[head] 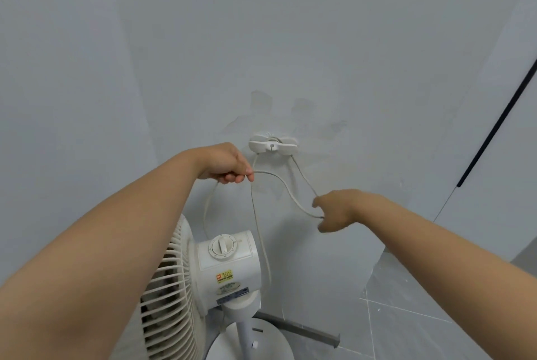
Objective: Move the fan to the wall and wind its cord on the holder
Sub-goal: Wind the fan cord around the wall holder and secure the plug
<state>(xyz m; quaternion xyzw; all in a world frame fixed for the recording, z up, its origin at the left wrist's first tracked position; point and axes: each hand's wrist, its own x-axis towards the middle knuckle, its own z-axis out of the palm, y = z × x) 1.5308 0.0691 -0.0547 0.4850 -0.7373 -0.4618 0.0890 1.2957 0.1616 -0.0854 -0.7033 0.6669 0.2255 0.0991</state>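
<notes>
**Cord looped between both hands below the wall holder**

From the head camera we look down along two bare forearms toward a pale grey wall (319,40). The fan (209,281) stands close against that wall, low in the middle of the view. Its pole runs upright from a round base (232,345) to the motor housing, and the ribbed grille (165,295) faces left, so the fan's axis runs left to right along the wall. A round knob (222,247) sits on top of the housing, with coloured stickers on the side facing us.

The holder (273,145), a small white winged piece, is fixed to the wall above the fan, its wings spread left and right. The cord (258,231) is thin and white. One strand rises from behind the housing up to the holder's left side; another drops from the holder's right side down to our right hand.

Our left hand (225,163) is closed, pinching the cord between thumb and fingers just left of and below the holder. From that pinch one stretch sags toward the fan, and another arcs rightward. Our right hand (338,210) is lower and to the right, its fingers curled around the cord where the arc and the strand from the holder meet.

Grey floor tiles (412,316) show at lower right, and a dark bar (299,329) lies on the floor behind the base.
</notes>
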